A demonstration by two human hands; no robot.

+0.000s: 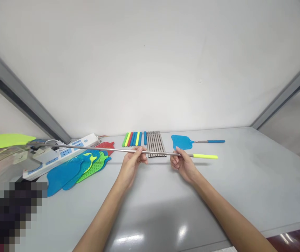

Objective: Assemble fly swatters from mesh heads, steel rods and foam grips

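A telescopic fly swatter (107, 149) is stretched out long and held level above the table. Its yellow-green paddle reaches the left edge of the view, and its yellow grip points right. My left hand (134, 159) pinches the metal rod near its middle. Close to the yellow grip, my right hand (182, 161) also closes on the rod. Behind the hands, several metal rods (155, 143) lie side by side. Left of them is a row of coloured grip sleeves (133, 139) in green, yellow, red and blue. A blue fly swatter (182, 141) with its rod collapsed rests beyond my right hand.
Loose swatter paddles (63, 173) in blue, green, yellow and red overlap at the left. Behind them sits a white power strip (65, 152) with plugs and cables. A white wall (160, 70) backs the grey table (244, 182), between metal posts. The lower left corner is pixelated.
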